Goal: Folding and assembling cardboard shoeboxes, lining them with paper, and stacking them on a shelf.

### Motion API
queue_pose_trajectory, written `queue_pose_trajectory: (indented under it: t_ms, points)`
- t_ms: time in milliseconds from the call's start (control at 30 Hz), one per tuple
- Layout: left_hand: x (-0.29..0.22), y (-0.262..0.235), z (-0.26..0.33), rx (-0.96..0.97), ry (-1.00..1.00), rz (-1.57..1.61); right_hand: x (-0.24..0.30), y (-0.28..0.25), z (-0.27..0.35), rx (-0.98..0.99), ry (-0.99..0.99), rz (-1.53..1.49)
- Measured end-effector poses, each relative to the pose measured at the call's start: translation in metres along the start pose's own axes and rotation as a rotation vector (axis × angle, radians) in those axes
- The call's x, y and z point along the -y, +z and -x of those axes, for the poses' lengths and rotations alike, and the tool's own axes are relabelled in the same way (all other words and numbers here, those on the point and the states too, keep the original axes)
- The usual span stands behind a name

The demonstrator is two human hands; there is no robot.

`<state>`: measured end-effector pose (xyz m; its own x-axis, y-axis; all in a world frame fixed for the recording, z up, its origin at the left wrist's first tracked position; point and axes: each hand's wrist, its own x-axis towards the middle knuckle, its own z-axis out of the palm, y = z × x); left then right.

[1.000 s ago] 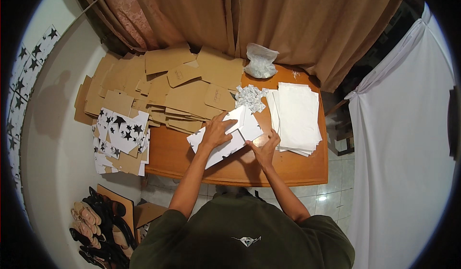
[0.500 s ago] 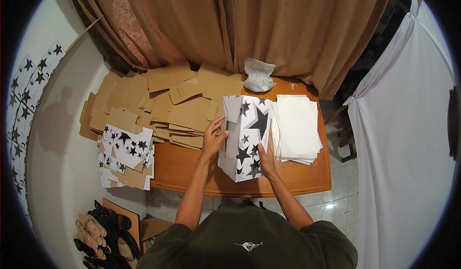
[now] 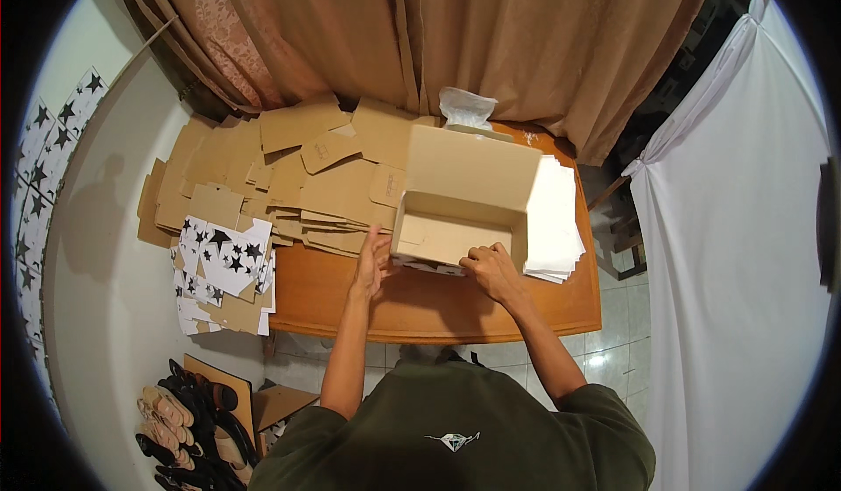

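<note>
A cardboard box (image 3: 464, 233) stands with its lid raised toward the back, its plain brown inside showing and nothing in it. A strip of white, star-printed outer side shows below its front edge. My right hand (image 3: 493, 274) grips that front edge, the fingers curled over the rim into the box. Just off the box's front left corner is my left hand (image 3: 372, 263), holding nothing, its fingers apart and pointing away from me. Right of the box lies a stack of white paper sheets (image 3: 554, 219), partly covered by it.
Flat brown cardboard pieces (image 3: 289, 171) pile up on the wooden table (image 3: 324, 294) at the back left. Star-printed pieces (image 3: 229, 259) lie at its left edge. A clear plastic bag (image 3: 467, 107) sits behind the lid. Shoes (image 3: 188, 421) crowd the lower left.
The closed star-printed box has been turned, and its lid now stands open. My left hand has let go of its side; my right hand has shifted to the front rim.
</note>
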<state>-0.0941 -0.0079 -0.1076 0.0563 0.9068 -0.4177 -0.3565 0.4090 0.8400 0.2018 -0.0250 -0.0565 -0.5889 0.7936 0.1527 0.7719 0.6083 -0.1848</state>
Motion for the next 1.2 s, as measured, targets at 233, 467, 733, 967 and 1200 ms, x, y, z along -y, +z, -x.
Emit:
queue_pose_trajectory:
  t_ms: [233,467,733,967,1200]
  points:
    - [0.081,-0.022,-0.013,-0.145,0.080,-0.454,0.008,0.052,0.014,-0.053,-0.047,0.066]
    - [0.119,-0.029,-0.003,-0.132,0.031,-0.568,0.010,0.107,0.043,0.023,0.016,0.010]
    - [0.126,-0.039,0.012,-0.170,0.102,-0.487,0.024,0.083,0.050,-0.193,0.026,-0.188]
    - [0.110,-0.038,0.038,0.027,0.290,-0.404,-0.030,0.103,0.077,-0.408,0.786,-0.709]
    - [0.100,-0.037,0.050,-0.080,0.255,-0.463,-0.006,0.103,0.074,-0.194,0.538,-0.790]
